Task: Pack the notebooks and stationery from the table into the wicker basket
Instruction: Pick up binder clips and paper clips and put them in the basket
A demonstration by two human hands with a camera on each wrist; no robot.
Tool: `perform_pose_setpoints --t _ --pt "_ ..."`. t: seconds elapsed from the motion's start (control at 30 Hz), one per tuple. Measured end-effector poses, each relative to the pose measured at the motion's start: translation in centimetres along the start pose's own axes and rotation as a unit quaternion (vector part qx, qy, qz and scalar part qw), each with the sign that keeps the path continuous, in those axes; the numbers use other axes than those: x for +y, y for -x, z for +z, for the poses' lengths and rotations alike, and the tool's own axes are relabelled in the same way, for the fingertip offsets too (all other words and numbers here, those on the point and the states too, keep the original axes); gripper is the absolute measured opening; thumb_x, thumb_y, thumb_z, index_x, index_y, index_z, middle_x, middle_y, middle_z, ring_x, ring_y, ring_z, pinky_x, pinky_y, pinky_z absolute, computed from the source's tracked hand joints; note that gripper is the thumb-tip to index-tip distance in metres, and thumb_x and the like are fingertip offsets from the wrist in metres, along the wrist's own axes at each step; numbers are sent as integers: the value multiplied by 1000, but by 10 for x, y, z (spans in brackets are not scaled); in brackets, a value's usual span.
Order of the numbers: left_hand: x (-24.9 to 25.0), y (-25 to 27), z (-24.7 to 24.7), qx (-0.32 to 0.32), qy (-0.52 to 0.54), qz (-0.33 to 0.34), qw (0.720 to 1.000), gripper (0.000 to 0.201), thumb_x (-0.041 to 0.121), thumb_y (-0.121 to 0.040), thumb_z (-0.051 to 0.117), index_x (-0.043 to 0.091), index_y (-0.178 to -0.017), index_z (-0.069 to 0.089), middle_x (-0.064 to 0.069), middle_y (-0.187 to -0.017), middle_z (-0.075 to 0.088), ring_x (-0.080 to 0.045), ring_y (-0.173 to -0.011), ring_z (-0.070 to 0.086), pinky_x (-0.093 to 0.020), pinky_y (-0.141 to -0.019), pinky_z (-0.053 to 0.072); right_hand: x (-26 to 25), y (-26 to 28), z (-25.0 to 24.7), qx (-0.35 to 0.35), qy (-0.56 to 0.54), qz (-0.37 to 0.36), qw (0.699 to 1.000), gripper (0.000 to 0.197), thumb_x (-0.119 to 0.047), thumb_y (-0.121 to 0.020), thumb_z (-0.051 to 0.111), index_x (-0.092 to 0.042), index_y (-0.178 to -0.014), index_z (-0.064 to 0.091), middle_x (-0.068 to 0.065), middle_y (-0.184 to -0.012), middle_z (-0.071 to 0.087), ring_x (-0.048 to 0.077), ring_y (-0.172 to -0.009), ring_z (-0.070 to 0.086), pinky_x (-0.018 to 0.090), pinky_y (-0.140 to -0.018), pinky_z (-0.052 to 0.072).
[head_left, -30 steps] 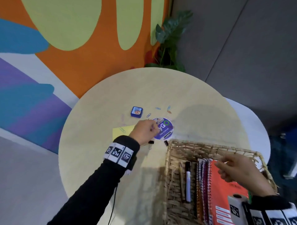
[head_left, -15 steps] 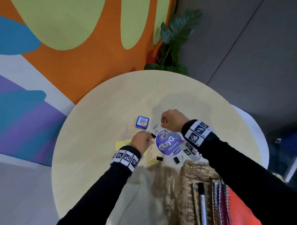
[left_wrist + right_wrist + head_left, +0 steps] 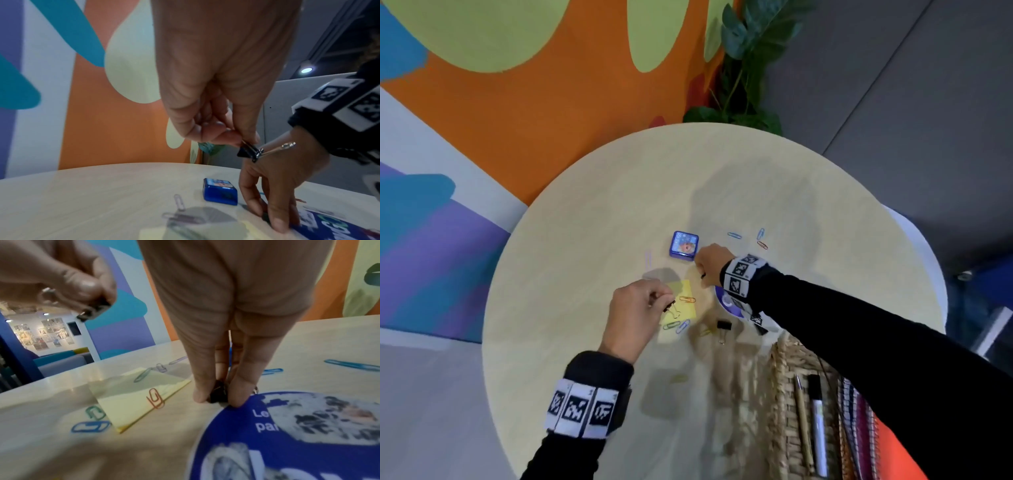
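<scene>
My left hand [image 3: 661,303] hovers over the yellow sticky-note pad [image 3: 683,310] and pinches a black binder clip [image 3: 249,151] by one wire handle, clear of the table. My right hand [image 3: 218,400] reaches down beside the round blue sticker [image 3: 287,434] and pinches a second black binder clip [image 3: 218,393] that stands on the tabletop. A third binder clip [image 3: 723,326] lies nearer to me. The wicker basket [image 3: 786,394] at the lower right holds a marker [image 3: 818,425], a pen and several spiral notebooks [image 3: 859,431].
A small blue box [image 3: 684,245] sits just beyond my right hand. Several coloured paper clips lie scattered: an orange one [image 3: 156,400] on the pad, green and blue ones [image 3: 90,426] by its corner, others [image 3: 761,236] farther right. The round table [image 3: 585,240] stands before a painted wall and a plant [image 3: 743,68].
My right hand left the basket, crossed over the sticker and now pinches a clip on the table. My left hand has lifted a binder clip and drawn back toward me.
</scene>
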State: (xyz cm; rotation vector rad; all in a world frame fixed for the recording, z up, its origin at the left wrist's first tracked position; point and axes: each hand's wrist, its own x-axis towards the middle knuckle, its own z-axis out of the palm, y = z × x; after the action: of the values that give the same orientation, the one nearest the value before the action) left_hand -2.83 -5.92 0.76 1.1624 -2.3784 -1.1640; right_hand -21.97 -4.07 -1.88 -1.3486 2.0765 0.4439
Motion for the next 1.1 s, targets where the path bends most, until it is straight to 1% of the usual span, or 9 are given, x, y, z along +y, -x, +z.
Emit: perform_pose_setpoints --t 0.1,0.23,0.4,0.57,0.63,0.73,0.83,0.9,1.1 --pt "-11 25 3 -16 13 -37 999 14 10 -77 77 20 -67 75 31 -54 63 17 -66 59 5 -63 38 1 7 -2 18 -14 -5 1000 14 -10 -79 70 -12 -88 60 14 -87 60 31 -101 68 30 -75 50" --pt "-6 58 14 -50 39 -45 997 36 13 -77 79 42 -61 64 50 -61 57 21 -65 59 7 -63 39 6 48 -26 50 -64 -16 997 29 -10 -79 69 0 -106 65 15 -108 70 28 -96 66 29 -74 47" --pt "14 75 32 -62 44 -29 997 15 10 -78 78 24 -73 75 27 -51 63 21 -65 58 5 -62 39 34 167 -35 167 -169 -56 970 16 -7 -74 67 -4 -90 68 9 -94 71 23 -79 60 30 -65 48" --pt "52 77 43 -63 56 13 996 7 8 -80 75 15 -80 77 15 -61 69 21 -55 57 5 -59 41 60 247 34 161 -238 -29 957 13 -10 -74 69 -10 -87 70 2 -83 68 12 -71 56 22 -66 42" --pt "67 77 43 -54 54 36 996 7 11 -80 75 17 -83 78 5 -65 73 20 -55 58 4 -60 41 65 244 68 131 -219 -6 967 17 -11 -75 69 -11 -92 70 5 -90 72 16 -77 61 23 -64 41" --pt "90 83 36 -50 56 62 995 6 11 -80 75 17 -82 77 17 -59 65 18 -55 59 5 -59 40 66 223 108 94 -164 -1 982 25 -12 -77 68 -8 -101 65 12 -104 71 28 -97 64 30 -74 46" --pt "109 95 29 -55 58 74 994 12 13 -81 75 25 -79 74 10 -64 68 2 -60 68 0 -60 43 62 207 123 99 -131 -21 986 28 -10 -80 64 -5 -107 63 16 -115 66 31 -108 60 34 -84 46" --pt "116 102 27 -63 36 85 994 9 16 -81 74 24 -79 74 5 -70 71 -10 -66 71 -10 -64 46 62 198 127 94 -108 -19 989 30 -10 -81 62 -6 -110 63 16 -118 66 31 -110 60 35 -88 47" --pt "136 110 50 -132 -52 137 980 8 16 -84 71 14 -89 76 -3 -87 78 -16 -81 71 -29 -81 57 73 196 128 105 -145 2 984 27 -16 -80 64 -8 -106 65 14 -108 69 30 -103 63 34 -83 48"
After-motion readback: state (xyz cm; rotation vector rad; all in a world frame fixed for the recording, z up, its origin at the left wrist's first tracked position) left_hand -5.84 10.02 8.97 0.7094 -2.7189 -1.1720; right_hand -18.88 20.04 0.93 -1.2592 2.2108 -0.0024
